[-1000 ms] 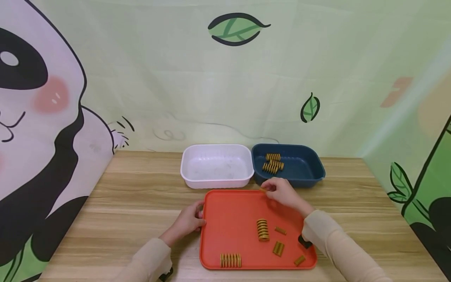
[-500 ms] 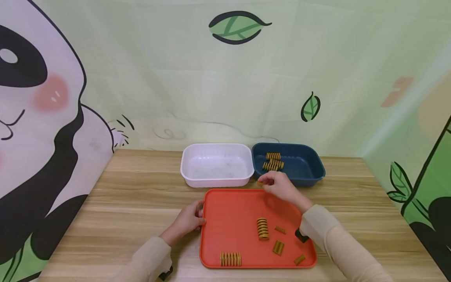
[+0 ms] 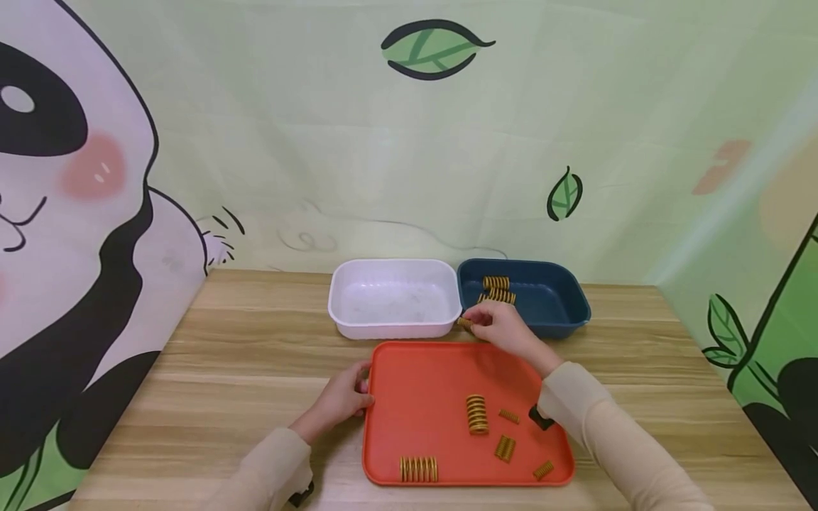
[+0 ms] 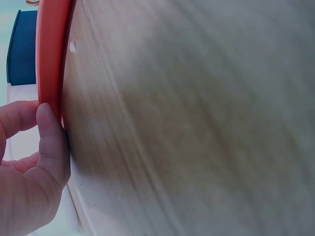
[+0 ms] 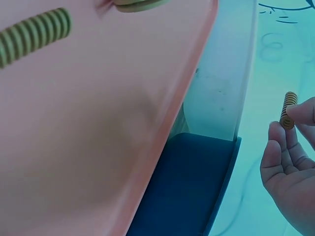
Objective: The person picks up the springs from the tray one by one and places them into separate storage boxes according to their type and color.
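Observation:
My right hand [image 3: 505,328] pinches a small gold coil spring [image 3: 465,322] between thumb and fingers, above the front rim of the dark blue bin [image 3: 552,301] near its left corner. In the right wrist view the spring [image 5: 288,110] stands tilted in the fingertips. My left hand [image 3: 339,397] grips the left edge of the red tray [image 3: 415,397], thumb and index finger at its rim in the left wrist view. On the tray lie two large springs, one [image 3: 476,414] near the middle and another [image 3: 418,469] at the front edge, plus several smaller springs [image 3: 505,448] toward the right.
A white bin [image 3: 395,301] stands left of the blue one, their sides touching. Several springs [image 3: 495,284] lie inside the blue bin's left part. Both bins stand on the wooden table [image 3: 255,341] behind the tray, before a printed cloth backdrop [image 3: 332,142].
My right hand has moved away from the tray's back edge, up and slightly left toward the blue bin, carrying the small spring. The left hand keeps its place on the tray.

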Motion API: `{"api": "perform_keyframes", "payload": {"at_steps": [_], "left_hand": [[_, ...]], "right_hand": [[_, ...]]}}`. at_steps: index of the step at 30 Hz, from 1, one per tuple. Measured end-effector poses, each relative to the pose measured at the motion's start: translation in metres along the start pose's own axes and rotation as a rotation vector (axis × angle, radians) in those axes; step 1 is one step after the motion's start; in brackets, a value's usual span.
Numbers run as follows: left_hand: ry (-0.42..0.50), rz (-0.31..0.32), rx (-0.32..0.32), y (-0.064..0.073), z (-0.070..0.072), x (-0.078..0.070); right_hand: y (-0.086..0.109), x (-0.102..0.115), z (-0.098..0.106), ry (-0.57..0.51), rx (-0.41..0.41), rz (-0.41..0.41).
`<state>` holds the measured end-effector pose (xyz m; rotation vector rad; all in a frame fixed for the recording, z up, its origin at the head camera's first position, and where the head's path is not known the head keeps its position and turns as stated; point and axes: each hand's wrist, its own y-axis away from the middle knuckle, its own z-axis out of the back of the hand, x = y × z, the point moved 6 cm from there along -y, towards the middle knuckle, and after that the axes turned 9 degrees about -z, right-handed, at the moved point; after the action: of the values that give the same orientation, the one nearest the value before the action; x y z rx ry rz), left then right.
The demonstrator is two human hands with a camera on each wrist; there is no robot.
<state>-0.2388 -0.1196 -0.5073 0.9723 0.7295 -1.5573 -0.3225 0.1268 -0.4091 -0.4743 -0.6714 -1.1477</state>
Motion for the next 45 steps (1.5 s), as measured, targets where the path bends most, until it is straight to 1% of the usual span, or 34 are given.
{"api": "perform_keyframes", "payload": {"at_steps": [7, 14, 19, 22, 30, 38, 45], "left_hand": [[-0.01, -0.008, 0.01, 0.001, 0.001, -0.002], [0.006, -0.021, 0.016, 0.003, 0.001, -0.005], [0.011, -0.035, 0.013, 0.004, 0.002, -0.006], [0.012, -0.029, 0.011, 0.003, 0.002, -0.005], [-0.012, -0.05, 0.024, 0.004, 0.001, -0.006], [-0.002, -0.028, 0.015, 0.003, 0.001, -0.004], [0.003, -0.027, 0.02, 0.002, 0.001, -0.003]], "right_hand": [[-0.005, 0.004, -0.002, -0.005, -0.007, 0.002], [-0.012, 0.004, -0.004, -0.012, -0.028, -0.02], [-0.017, 0.008, -0.004, -0.015, -0.052, 0.008], [-0.02, 0.01, -0.006, -0.02, -0.058, 0.017], [-0.027, 0.012, -0.011, -0.026, -0.045, 0.011], [-0.034, 0.016, -0.015, -0.007, -0.06, 0.018], [-0.042, 0.015, -0.019, -0.018, -0.03, 0.0]]}}
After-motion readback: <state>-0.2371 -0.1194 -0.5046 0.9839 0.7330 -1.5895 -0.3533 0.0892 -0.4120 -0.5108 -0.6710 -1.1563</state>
